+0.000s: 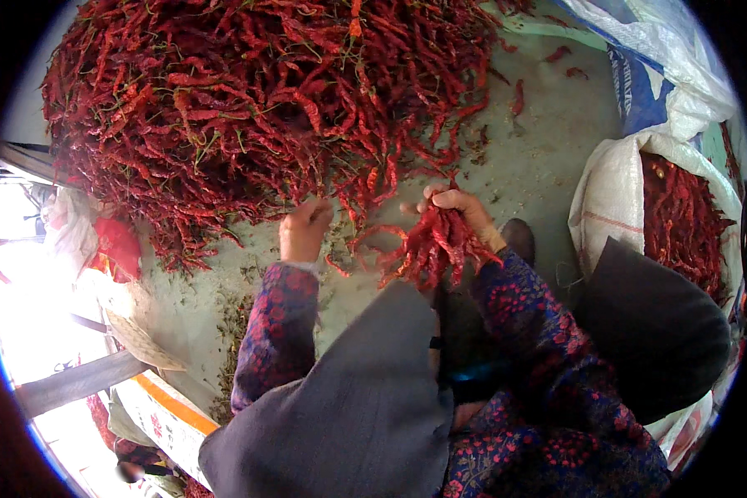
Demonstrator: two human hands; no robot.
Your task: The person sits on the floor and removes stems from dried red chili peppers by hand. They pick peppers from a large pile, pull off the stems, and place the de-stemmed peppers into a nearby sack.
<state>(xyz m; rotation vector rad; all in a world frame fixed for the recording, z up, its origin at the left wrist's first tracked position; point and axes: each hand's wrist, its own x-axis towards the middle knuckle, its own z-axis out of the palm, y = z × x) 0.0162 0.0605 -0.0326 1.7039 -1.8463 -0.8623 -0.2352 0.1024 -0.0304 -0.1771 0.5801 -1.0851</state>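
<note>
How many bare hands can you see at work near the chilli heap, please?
2: the left hand at the near edge of the chilli heap, and the right hand farther right, holding a bunch of red chillies.

Chilli pile point(249, 108): mod. light, dark gaps btwn pods
Glare: strong, lower-L of pile, blown-out white, detail lost
L hand point(303, 234): just below pile, slightly soft
R hand point(471, 214): lower-R of pile, fingertips motion-blurred
Dark knee point(651, 332): farther lower-R of pile, dim
Rim: black fisheye circle w/ bluish fringe, edges bent
</note>
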